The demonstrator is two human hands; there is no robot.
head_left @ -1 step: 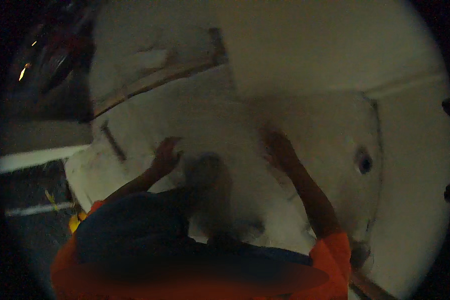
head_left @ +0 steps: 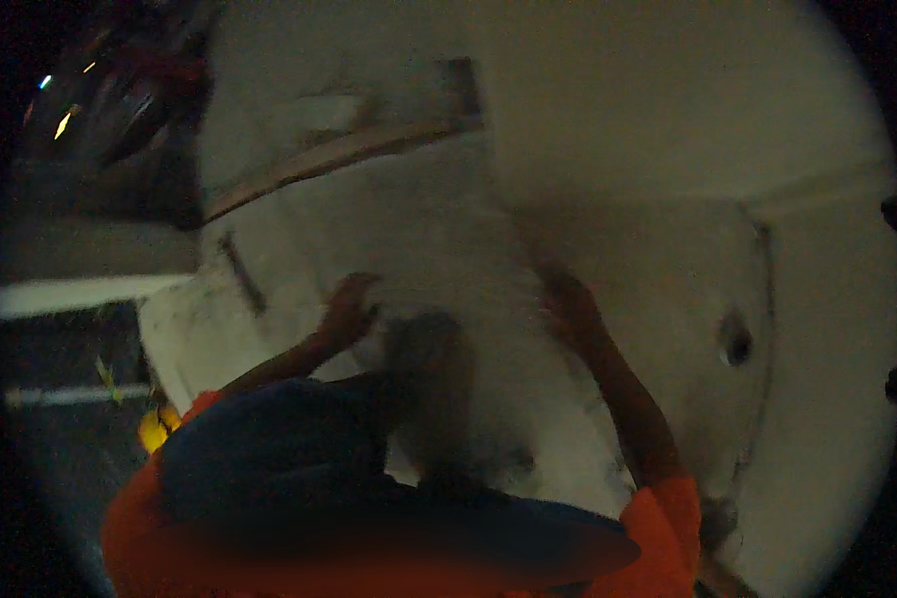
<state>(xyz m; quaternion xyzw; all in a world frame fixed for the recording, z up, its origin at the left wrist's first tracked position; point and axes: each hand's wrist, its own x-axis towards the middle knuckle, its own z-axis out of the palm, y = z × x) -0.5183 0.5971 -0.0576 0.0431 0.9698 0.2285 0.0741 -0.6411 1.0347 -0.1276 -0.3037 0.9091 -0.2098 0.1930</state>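
Over pale ground [head_left: 409, 219]: reaching, I think.
Left hand [head_left: 349, 309]: wide.
Right hand [head_left: 574, 311]: wide, but blurry.
Next: maybe gentle touch.

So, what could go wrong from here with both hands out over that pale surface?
The light is dim and the right hand is blurred, so its fingers might misjudge the pale surface; contact cannot be told.
The left hand could brush the dark narrow strip to its left if it swings wide.
The dark round spot at the right may be a hole or an object, so a hand straying there could catch.
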